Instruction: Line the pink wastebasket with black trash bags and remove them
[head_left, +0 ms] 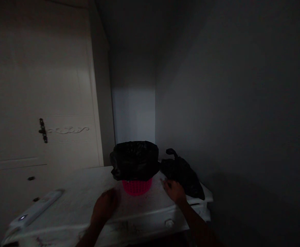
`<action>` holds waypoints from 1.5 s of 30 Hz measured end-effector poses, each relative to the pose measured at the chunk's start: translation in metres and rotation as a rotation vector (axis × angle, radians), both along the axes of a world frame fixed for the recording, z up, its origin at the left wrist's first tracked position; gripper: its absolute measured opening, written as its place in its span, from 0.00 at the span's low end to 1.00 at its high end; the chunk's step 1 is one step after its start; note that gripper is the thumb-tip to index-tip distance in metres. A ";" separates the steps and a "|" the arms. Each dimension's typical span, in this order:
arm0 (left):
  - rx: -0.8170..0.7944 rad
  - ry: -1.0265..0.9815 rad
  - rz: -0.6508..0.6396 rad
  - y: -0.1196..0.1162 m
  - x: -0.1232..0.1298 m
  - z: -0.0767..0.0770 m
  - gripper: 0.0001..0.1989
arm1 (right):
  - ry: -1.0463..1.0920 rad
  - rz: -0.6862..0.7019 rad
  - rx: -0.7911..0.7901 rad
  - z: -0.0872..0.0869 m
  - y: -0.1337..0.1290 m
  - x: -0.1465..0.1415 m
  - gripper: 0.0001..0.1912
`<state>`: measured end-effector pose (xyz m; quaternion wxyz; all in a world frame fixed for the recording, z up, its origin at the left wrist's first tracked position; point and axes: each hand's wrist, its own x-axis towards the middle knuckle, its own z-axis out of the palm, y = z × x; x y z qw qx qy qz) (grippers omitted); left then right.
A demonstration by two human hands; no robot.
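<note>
On the white dresser top (75, 192) stands a pink basket (136, 187), its upper part covered by a black plastic bag (136, 160) folded over the rim. Left of the basket and nearer to me is my left hand (106, 205), dark and blurred, its fingers hard to make out. My right hand (174, 190) is to the right of the basket, not touching it, with its fingers partly spread and nothing between them. Just beyond that hand lies a second black bag (184, 175) with a loop sticking up.
A long white device (36, 209) with a small light lies at the dresser's left end. Behind on the left is a white wardrobe (42, 85) with a dark handle (43, 130). A grey wall (229, 103) rises on the right.
</note>
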<state>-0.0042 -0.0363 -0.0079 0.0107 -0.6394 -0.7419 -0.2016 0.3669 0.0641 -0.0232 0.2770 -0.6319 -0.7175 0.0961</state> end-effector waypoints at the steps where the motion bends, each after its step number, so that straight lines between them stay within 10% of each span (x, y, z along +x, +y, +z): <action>1: -0.002 0.000 0.002 0.000 0.001 0.001 0.19 | 0.003 -0.003 -0.002 0.000 0.000 0.000 0.23; 45: -0.030 0.006 0.013 -0.003 0.003 0.006 0.19 | 0.004 0.017 0.000 -0.004 0.004 0.002 0.24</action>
